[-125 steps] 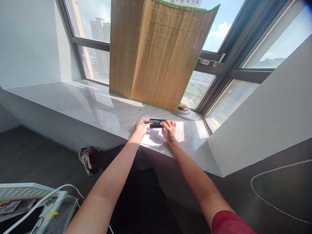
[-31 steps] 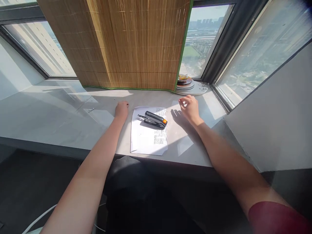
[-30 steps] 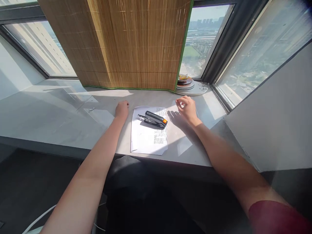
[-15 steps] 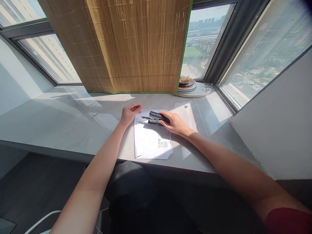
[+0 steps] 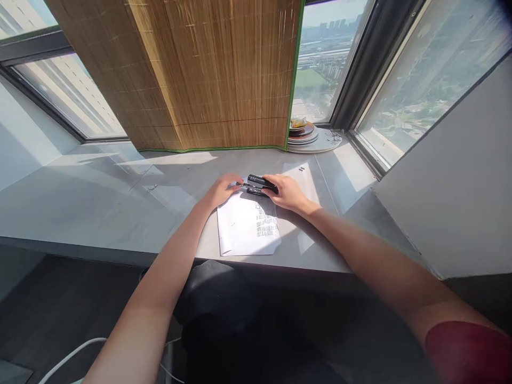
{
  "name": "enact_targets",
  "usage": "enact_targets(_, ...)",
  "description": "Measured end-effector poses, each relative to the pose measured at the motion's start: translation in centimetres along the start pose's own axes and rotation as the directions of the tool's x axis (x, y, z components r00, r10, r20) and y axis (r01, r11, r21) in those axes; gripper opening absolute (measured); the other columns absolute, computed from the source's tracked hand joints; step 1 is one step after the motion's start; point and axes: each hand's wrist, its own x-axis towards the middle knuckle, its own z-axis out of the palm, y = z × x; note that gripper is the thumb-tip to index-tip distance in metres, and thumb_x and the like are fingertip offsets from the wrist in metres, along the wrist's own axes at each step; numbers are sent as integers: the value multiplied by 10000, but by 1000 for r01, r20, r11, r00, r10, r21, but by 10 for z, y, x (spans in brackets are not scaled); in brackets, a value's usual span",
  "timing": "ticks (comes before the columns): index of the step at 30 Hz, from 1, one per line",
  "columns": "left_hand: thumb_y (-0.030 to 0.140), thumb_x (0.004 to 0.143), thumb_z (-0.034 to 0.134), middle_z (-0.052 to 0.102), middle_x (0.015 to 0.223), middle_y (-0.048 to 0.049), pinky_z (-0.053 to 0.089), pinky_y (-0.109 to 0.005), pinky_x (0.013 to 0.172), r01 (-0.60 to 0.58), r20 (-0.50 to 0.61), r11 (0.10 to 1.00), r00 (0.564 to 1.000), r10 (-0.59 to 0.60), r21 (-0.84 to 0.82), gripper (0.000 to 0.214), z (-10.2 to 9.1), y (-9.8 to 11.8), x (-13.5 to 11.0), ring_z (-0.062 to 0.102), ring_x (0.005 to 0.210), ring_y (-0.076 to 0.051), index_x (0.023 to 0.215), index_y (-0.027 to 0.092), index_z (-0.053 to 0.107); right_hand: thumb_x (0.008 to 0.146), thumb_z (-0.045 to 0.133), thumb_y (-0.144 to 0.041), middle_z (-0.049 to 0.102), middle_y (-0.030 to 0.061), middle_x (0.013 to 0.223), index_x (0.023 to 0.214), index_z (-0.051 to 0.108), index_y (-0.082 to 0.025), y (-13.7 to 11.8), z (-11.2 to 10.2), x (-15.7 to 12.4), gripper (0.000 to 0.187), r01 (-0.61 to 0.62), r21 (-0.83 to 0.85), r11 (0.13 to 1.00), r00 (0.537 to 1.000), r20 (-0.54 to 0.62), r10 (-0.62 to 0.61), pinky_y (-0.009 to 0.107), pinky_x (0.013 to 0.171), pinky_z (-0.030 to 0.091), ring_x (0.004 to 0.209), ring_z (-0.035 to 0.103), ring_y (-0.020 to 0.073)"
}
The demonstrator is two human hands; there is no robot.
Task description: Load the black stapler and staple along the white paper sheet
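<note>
A black stapler (image 5: 262, 181) is swung apart over the paper, its top arm raised off the metal rail and the base below. My right hand (image 5: 288, 192) is closed round its rear end. At its front, the thumb and fingers of my left hand (image 5: 224, 189) close on the tip of the rail; whether a small piece is also between them is hidden. Beneath lie white sheets of paper (image 5: 240, 229) with printed lines on the right side, the upper part covered by the stapler and my hands.
Two small dark strips (image 5: 301, 168) lie on the pale window ledge (image 5: 172, 224), right of the paper. Stacked plates (image 5: 308, 140) stand by the window at the back. A bamboo blind (image 5: 216, 80) hangs over the ledge's rear. The front edge runs just below the paper.
My left hand has moved right to the stapler's front and closed on its rail tip. My right hand still grips the stapler. The view has shifted slightly.
</note>
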Motion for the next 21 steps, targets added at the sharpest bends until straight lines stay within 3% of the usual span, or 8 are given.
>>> enact_targets(15,327,972,734,838,1068,-58,568,-336,837,127,-30,990,992,-126,53,141,1,4,0,705,847,-195,1020,232,826,1053,652,-268,795,121,1260,1348,714,-215,-2,2,1,306,31,1,1000,999,9,-31,451,931,570,1106,728,343)
enact_targets(21,289,932,747,826,1075,-68,551,-310,806,130,-7,991,992,-130,25,157,1,13,1,710,895,-196,1049,217,822,1041,677,-257,796,104,1236,1305,733,-236,-3,2,1,271,25,13,1000,1000,9,-25,438,930,566,1097,724,333)
